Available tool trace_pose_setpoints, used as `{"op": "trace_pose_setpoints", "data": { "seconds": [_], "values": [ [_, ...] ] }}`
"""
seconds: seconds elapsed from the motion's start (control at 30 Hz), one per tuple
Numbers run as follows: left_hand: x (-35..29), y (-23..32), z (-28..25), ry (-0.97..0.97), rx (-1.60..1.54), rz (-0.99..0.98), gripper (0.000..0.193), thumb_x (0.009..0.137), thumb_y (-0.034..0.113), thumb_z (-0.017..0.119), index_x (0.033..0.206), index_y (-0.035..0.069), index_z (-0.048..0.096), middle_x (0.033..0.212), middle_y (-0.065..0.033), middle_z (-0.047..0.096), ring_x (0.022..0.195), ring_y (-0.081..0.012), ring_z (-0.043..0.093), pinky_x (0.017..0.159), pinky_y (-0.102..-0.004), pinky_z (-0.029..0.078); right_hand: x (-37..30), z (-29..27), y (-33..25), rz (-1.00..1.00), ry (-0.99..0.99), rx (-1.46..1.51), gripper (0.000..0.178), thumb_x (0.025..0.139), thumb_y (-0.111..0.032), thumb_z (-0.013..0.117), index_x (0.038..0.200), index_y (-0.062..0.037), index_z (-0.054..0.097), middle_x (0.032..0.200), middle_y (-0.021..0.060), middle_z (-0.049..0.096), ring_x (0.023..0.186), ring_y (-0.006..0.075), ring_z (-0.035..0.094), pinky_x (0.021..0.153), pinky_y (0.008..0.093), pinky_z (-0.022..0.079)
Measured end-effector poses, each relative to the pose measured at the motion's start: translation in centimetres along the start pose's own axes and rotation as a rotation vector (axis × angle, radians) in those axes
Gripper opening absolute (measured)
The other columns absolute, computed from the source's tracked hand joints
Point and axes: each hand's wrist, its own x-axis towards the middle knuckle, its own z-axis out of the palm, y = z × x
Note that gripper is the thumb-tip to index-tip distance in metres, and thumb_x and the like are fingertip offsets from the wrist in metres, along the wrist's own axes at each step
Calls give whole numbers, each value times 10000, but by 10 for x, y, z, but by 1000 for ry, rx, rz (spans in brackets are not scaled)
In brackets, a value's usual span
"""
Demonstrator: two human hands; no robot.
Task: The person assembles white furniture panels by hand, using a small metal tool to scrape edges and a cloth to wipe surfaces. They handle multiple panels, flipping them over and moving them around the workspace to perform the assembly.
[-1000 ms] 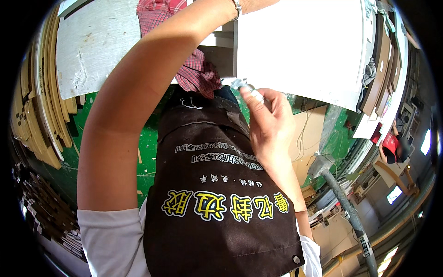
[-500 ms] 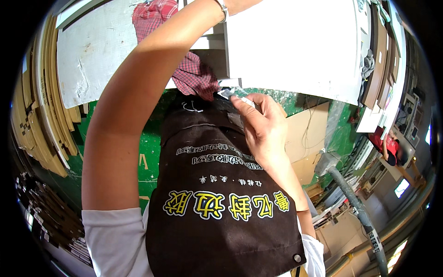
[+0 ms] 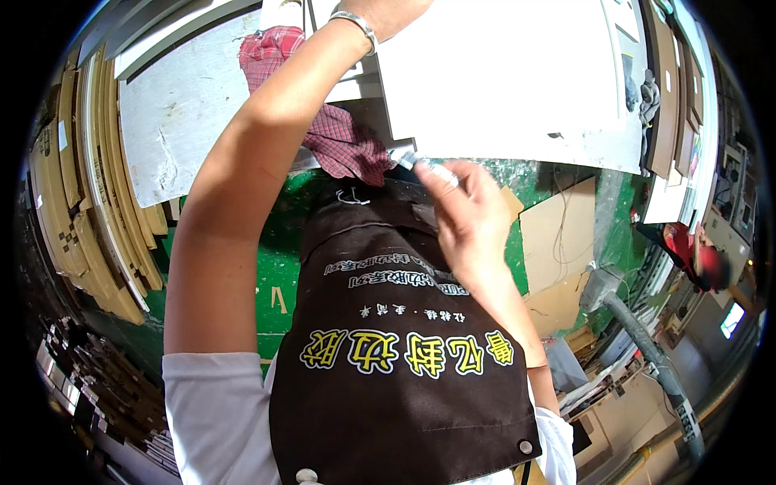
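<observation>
Gripping a small pale tool (image 3: 408,161) in the right hand (image 3: 473,210), thumb and fingers closed snugly about it, seemingly for fine control of the exposed tip. Pointing that tip forward and leftward, just beyond the thumb, near the closest corner of a white panel (image 3: 501,81) and beside the end of a checked cloth (image 3: 352,145); impossible to tell whether touching either. Stretching the left hand (image 3: 392,14) over the panel's far left part, perhaps for steadying; cut off at the upper edge, so cannot tell how open or whether holding anything.
</observation>
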Motion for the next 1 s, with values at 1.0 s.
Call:
{"op": "trace_pose_setpoints", "data": {
  "seconds": [1.0],
  "values": [
    [-9,8,1,-57,86,3,204,913,250,601,998,71,649,872,-139,657,783,-290,628,700,-381,504,-58,-22,89,462,174,447,240,852,42,656,1073,-39,702,991,64,640,945,151,613,826,251,485]
  ]
}}
